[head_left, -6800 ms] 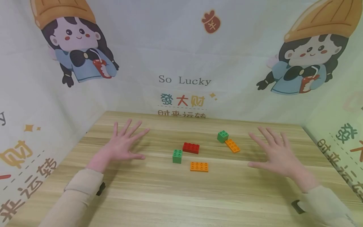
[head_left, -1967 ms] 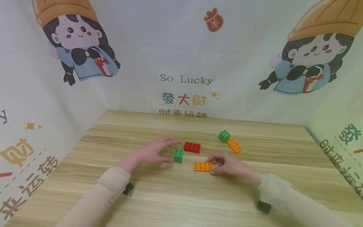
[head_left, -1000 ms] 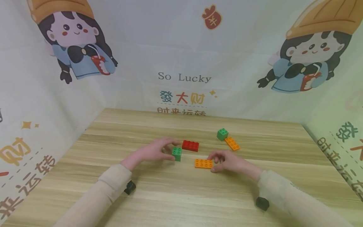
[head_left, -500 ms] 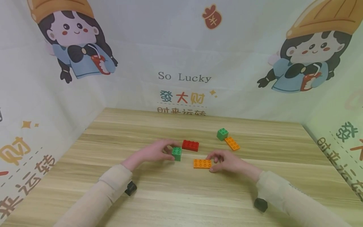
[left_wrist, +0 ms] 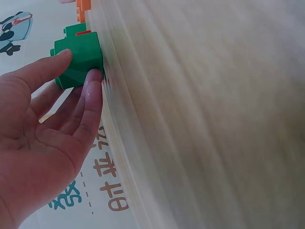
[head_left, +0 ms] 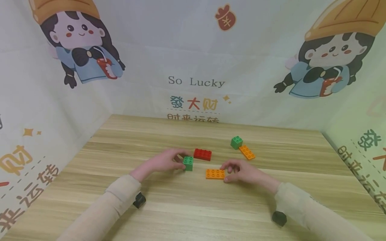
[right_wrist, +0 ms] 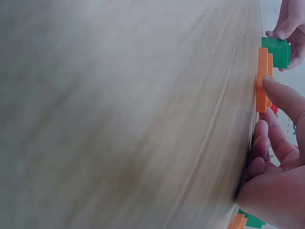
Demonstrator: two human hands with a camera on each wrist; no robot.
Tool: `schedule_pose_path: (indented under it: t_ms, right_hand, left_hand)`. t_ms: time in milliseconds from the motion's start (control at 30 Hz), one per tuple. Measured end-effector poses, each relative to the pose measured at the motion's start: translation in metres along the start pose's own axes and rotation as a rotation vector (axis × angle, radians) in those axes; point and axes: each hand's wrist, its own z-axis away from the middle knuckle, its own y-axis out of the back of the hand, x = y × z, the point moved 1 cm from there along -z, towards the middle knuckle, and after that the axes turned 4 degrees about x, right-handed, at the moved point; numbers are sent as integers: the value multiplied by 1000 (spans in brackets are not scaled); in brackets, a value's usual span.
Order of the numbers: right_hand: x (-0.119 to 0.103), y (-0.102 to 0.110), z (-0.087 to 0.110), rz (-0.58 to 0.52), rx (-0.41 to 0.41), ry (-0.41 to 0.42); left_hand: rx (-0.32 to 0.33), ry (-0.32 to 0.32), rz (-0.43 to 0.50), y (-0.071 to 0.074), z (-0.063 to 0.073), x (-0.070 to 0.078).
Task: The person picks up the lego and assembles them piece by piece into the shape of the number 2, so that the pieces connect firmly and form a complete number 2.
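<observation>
My left hand (head_left: 164, 161) holds a green square toy building brick (head_left: 188, 164) with four studs' worth of top facing up; in the left wrist view the thumb lies on one face of the green brick (left_wrist: 78, 59) and fingers on another. With thumb and index finger my right hand (head_left: 242, 172) pinches the right end of a flat orange brick (head_left: 215, 174), which lies studs up on the table. In the right wrist view the thumb presses the edge of the orange brick (right_wrist: 262, 81). Just behind, between the hands, sits a red brick (head_left: 202, 154).
A second green brick (head_left: 236, 143) and a second orange brick (head_left: 247, 152) lie close together at the back right. The wooden table (head_left: 181, 211) ends at a printed cloth backdrop (head_left: 144, 73). Dark devices (head_left: 139, 200) hang at both wrists.
Both hands, spread wide at first, came inward to the bricks. The right hand took the front orange brick and shifted it slightly; the left hand closed on the near green brick.
</observation>
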Motion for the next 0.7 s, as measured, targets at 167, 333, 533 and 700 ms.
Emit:
schedule_pose_path:
  t_ms: [167,333,533,700]
  right_hand:
    - [0,0,0,9,10,5]
    - [1,0,-1,-1,5,6]
    - [1,0,-1,7,9,0]
    - [1,0,-1,9,15,-11]
  left_hand:
    - [4,3,21,-1,0,2]
    - [20,9,10,-2,-1,3]
    - [42,26,6,-3,-1,0]
    - [55,43,21,-3,-1,1]
